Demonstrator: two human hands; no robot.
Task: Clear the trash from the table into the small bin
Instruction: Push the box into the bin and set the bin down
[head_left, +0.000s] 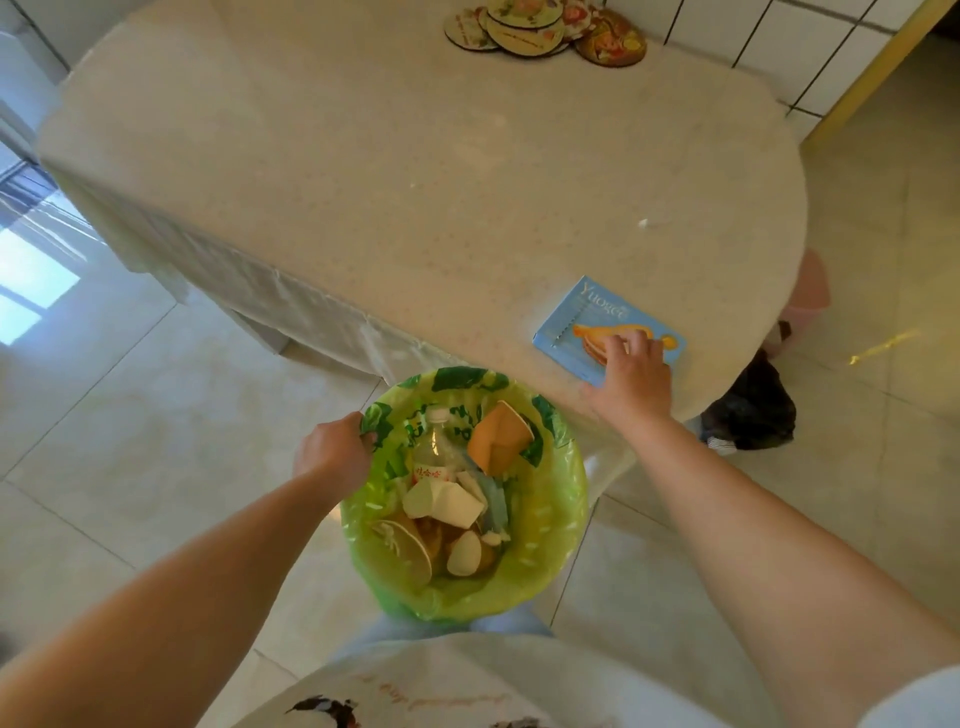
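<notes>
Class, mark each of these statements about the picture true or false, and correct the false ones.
1. The right hand rests on the blue box. True.
2. The left hand holds a bottle. False: it grips the rim of the bin.
3. The bin is lined with a green bag. True.
4. The blue box lies in the bin. False: it lies on the table.
5. Round mats sit at the table's far edge. True.

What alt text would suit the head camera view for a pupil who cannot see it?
A person's right hand rests on a blue box at the table edge, while the left hand holds the rim of a green-lined bin of trash below. Round coasters lie at the far side.
</notes>
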